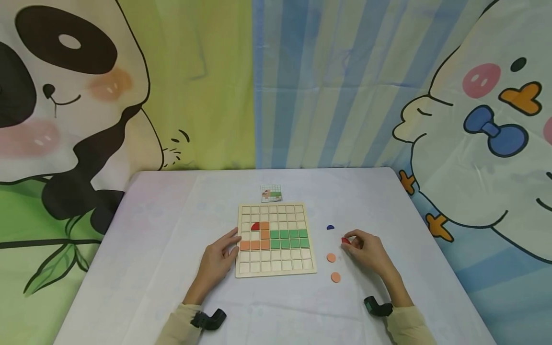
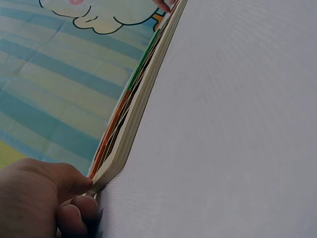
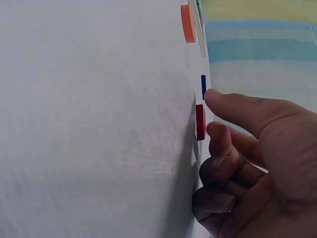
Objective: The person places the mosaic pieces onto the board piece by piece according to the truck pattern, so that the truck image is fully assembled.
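Note:
A square wooden grid board (image 1: 276, 266) lies on the table, with green and orange square tiles and a red rounded piece (image 1: 256, 226) set in it. At its left edge, my left hand (image 1: 215, 258) holds the rim between thumb and fingers, and the left wrist view shows them against the board's corner. To the board's right, my right hand (image 1: 366, 249) is over another red piece (image 3: 200, 122). Its thumb and index finger stand apart, the fingertips right at this piece; contact is unclear. Near that hand lies a dark blue half-round piece (image 1: 330, 227).
Two orange discs, the upper disc (image 1: 331, 258) and the lower disc (image 1: 335, 277), lie between the board and my right forearm. A small pattern card (image 1: 271, 193) is behind the board. The table has a white cloth (image 1: 172, 206); a cartoon-printed curtain (image 1: 327, 86) hangs behind.

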Motion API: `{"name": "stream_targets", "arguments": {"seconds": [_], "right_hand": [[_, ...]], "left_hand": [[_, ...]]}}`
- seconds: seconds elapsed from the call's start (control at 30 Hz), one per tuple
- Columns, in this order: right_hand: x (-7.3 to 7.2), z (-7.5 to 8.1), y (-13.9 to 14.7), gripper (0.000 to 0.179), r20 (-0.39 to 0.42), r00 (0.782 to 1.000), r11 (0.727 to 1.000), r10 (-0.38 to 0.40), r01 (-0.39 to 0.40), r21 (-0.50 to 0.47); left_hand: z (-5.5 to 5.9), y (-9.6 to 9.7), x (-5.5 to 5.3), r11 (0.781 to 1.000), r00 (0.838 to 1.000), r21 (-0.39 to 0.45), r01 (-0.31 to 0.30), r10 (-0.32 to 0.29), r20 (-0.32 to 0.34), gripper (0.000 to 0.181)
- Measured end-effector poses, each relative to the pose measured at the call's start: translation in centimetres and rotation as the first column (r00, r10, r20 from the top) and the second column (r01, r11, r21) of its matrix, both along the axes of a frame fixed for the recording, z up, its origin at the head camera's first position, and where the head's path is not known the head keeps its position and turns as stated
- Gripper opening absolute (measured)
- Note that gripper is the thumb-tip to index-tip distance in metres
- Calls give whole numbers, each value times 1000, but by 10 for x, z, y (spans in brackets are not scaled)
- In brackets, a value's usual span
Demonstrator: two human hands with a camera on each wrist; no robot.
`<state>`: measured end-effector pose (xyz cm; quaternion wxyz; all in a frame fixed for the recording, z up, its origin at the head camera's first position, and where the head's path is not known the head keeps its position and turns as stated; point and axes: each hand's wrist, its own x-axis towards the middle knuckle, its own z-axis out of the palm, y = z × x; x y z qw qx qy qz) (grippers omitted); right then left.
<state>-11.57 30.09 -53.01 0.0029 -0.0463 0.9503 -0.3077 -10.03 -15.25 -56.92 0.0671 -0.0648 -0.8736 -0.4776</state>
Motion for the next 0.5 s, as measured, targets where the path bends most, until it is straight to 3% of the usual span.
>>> {"name": "stream_targets", "arguments": {"seconds": [0.3,0.5], "right_hand": [[-1,1,-3,29,41,999,1000,-10,9,26],[0,2,-2,24,70,997,999,35,-37,26]], "left_hand": [[-1,0,0,1000,1000,-2,-6,6,6,32],[1,0,0,1000,1000,-7,-6,6,5,32]]}}
